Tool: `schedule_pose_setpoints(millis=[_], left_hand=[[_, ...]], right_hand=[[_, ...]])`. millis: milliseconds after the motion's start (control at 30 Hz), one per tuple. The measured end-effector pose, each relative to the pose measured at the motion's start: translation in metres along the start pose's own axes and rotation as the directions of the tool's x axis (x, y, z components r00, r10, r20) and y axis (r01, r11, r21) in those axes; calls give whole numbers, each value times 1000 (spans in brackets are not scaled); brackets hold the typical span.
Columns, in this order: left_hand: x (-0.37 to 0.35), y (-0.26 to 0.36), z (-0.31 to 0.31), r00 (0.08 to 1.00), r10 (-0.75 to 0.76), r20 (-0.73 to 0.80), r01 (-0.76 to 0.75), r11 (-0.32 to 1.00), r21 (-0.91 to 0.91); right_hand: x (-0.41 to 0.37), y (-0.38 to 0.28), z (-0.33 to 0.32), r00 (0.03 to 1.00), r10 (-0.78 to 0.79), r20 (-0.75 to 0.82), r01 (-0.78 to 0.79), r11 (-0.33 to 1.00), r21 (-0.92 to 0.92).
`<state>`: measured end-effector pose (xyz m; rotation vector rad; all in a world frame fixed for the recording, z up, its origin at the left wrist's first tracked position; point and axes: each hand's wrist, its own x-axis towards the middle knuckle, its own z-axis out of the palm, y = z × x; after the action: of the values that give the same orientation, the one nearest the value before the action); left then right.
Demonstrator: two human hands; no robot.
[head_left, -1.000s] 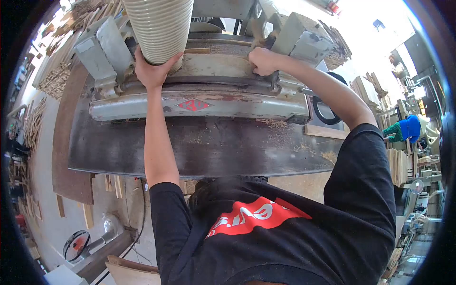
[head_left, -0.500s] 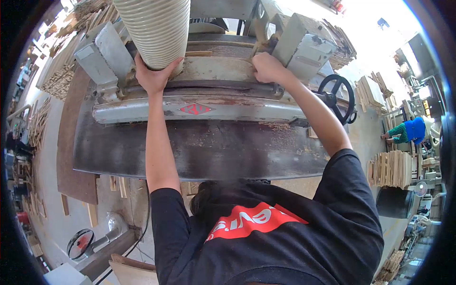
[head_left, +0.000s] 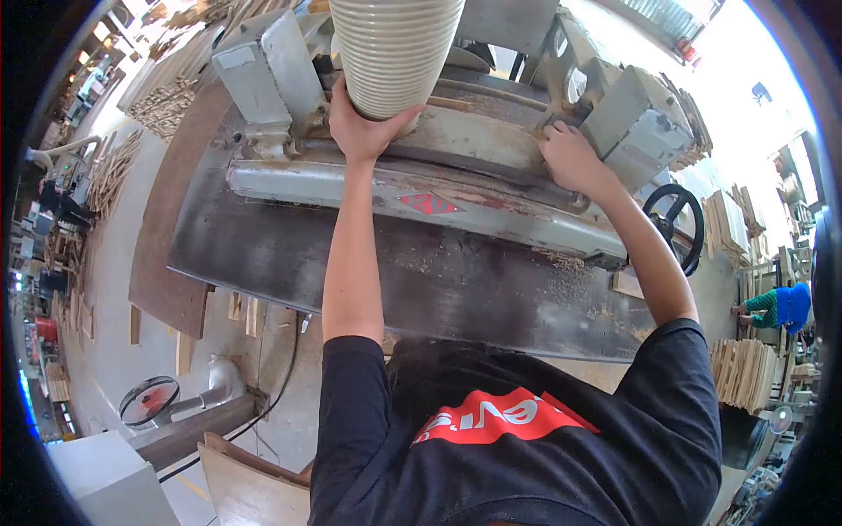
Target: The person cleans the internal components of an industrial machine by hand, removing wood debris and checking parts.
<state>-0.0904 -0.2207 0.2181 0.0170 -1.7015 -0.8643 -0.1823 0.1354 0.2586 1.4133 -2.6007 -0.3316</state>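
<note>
Worktop (head_left: 272, 241) sat under the machine (head_left: 303, 186), with the fat hose (head_left: 395, 53) toward its far edge. The left hand (head_left: 361, 136) gripped the hose's bottom, its fingers (head_left: 402, 121) curled around; a weak grip might let the hose slip. Nearer the right edge, the right hand (head_left: 574, 160) bent by the cover (head_left: 491, 140); I couldn't tell if it held anything. Moments before, it looked more fist-like.

Floor: pale grey, smooth, hard surface (head_left: 114, 377), marked with a yellow line (head_left: 191, 484) at lower left. Left side holds a loose heap of long, thin brown wooden sticks (head_left: 114, 171); right side holds a stack of pale, flat timber strips (head_left: 744, 375). A white, box-shaped cabinet (head_left: 114, 478) stands at lower left. Grey corrugated sheeting (head_left: 660, 22) shows at top right, beside intense white light (head_left: 754, 53).
</note>
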Motion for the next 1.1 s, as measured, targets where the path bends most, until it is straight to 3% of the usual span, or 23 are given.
schedule_pose_setpoints(millis=[100,300,467,600,700,800,900,967,1033,1067,1100], left_hand=[[-1,3,-1,999,-49,12,48,999,20],[-1,5,-1,999,-49,17,49,999,-7],[-3,2,0,999,-39,18,39,999,12],[0,10,-3,1000,15,12,-15,1000,3],[-2,5,-1,999,-46,5,46,999,9],[-4,2,0,999,-42,-4,42,999,-7],[-2,9,-5,999,-53,4,52,995,88],[-2,12,-5,993,-118,8,117,990,74],[-6,9,-6,992,-129,2,129,991,27],[-7,1,-2,993,-117,-13,117,993,-8],[-6,2,-3,994,-107,-13,107,994,-19]], right_hand=[[-3,-9,-15,985,125,118,-118,991,-70],[5,3,-1,997,45,56,-44,999,-13],[13,1,-2,983,-173,59,178,980,-91],[12,1,-6,910,-409,71,414,885,-214],[5,7,-17,949,-310,46,313,948,-59],[3,6,-7,995,-93,47,94,995,-30],[5,9,4,987,-140,74,153,965,-215],[7,-3,-22,967,-144,209,190,957,-220],[5,6,-8,959,-277,52,281,954,-106],[11,14,11,948,-302,100,315,933,-175],[9,13,7,937,-350,2,345,921,-182]])
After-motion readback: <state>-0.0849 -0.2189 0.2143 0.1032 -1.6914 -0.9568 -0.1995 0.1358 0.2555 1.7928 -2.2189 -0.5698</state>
